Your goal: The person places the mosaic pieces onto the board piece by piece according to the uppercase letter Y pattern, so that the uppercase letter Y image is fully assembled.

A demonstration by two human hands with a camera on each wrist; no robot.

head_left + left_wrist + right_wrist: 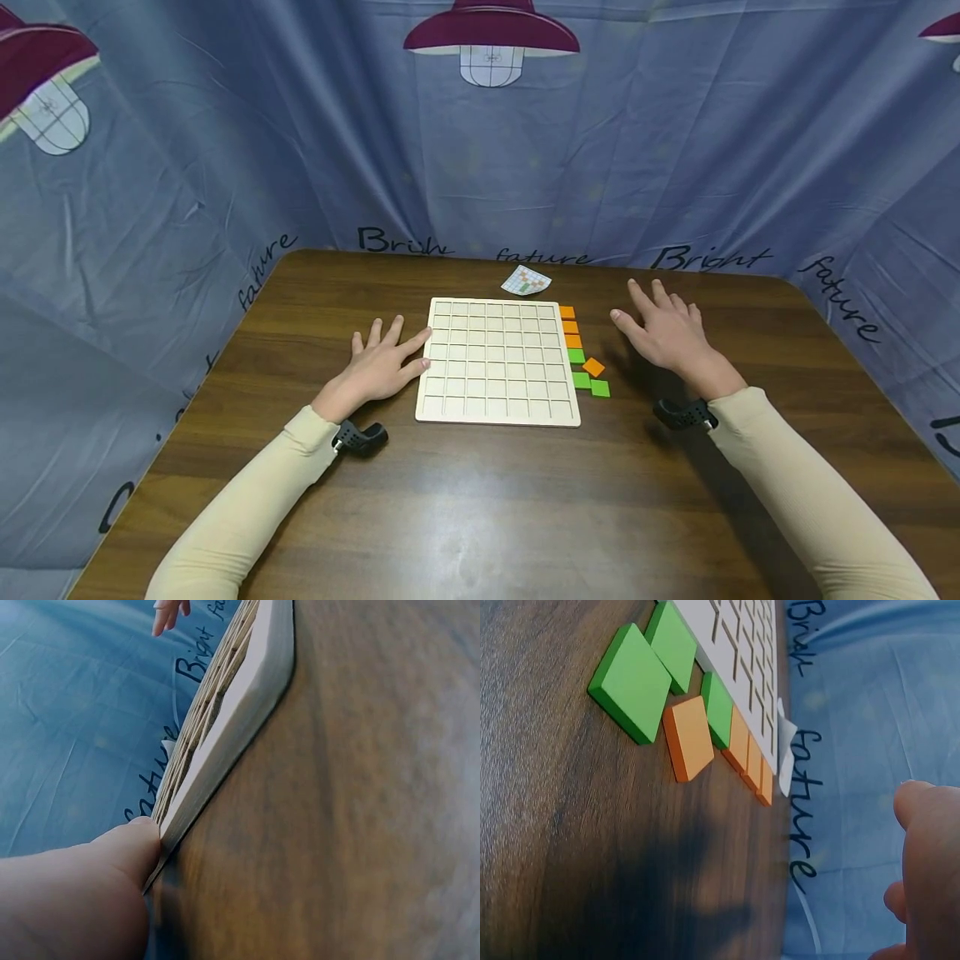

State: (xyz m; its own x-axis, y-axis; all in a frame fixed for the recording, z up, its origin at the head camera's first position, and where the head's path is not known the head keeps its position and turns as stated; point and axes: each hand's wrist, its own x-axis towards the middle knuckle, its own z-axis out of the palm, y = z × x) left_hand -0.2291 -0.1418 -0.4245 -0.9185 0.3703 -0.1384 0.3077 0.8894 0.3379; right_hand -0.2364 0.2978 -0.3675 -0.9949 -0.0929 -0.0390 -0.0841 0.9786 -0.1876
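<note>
The gridded board [495, 362], just right of the spread left hand [377, 368], is seemingly being steadied, and reaching for the square tiles [581, 381], left of the spread, empty right hand [667, 333], seems called for.

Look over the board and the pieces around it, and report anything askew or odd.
One orange tile lies turned cornerwise, out of line with the row of tiles along the right edge of the board. An outer green tile also sits outside that row. The printed paper behind is curled.
</note>
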